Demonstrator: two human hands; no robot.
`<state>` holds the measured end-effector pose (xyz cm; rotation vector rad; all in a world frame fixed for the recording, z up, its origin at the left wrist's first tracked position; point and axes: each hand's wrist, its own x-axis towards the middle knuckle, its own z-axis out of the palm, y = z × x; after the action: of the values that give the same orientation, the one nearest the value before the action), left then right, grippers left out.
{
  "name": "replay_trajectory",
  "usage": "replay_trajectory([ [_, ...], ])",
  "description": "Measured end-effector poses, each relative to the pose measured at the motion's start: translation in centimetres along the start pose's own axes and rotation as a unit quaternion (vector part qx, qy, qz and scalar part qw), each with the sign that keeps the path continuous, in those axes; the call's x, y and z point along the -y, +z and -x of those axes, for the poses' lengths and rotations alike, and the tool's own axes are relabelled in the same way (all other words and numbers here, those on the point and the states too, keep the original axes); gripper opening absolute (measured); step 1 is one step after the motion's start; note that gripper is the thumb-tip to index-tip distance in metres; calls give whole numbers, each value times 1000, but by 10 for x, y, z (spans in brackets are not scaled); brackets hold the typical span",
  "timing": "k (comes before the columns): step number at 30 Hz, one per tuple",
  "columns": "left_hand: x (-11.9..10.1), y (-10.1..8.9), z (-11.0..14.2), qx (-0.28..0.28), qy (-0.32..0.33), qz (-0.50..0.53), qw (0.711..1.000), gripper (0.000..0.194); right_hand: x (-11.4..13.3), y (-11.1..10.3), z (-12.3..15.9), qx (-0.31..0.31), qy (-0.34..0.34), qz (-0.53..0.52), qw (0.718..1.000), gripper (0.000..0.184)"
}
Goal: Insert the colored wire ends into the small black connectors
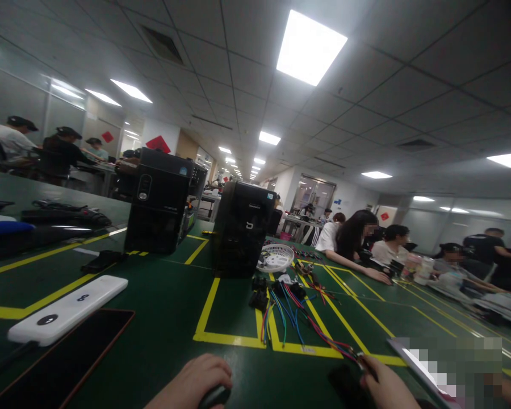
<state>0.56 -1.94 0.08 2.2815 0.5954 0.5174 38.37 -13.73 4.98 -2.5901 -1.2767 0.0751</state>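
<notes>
My left hand is at the bottom middle, its fingers curled round a dark rounded object whose kind I cannot make out. Further right, my right hand is closed on the end of a bundle of coloured wires, red and blue among them. A blurred black thing is just left of that hand. More loose wires in blue, green and red fan out on the green table, joined to black parts beyond.
Two black computer towers stand upright ahead. A white basket sits beside the nearer one. At left lie a white power strip and a dark flat panel. Yellow tape marks the table. Several people sit further off.
</notes>
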Motion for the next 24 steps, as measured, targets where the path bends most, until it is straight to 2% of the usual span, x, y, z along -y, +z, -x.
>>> replay_trajectory([
  [5, 1, 0, 0, 2, 1, -7, 1000, 25, -9, 9, -5, -24, -42, -40, 998, 34],
  [8, 2, 0, -2, -1, 8, -13, 1000, 22, -13, 13, -6, -8, -54, -42, 998, 33],
  [12, 3, 0, -2, 13, 13, -25, 1000, 24, -4, 13, -3, 9, -57, -23, 998, 27],
  [16, 1, 0, 0, -7, 2, -12, 1000, 25, 4, 13, -1, 2, -55, -26, 998, 24],
  [24, 2, 1, -2, 3, -5, -14, 1000, 27, 2, 22, -3, 15, -71, -59, 996, 29],
])
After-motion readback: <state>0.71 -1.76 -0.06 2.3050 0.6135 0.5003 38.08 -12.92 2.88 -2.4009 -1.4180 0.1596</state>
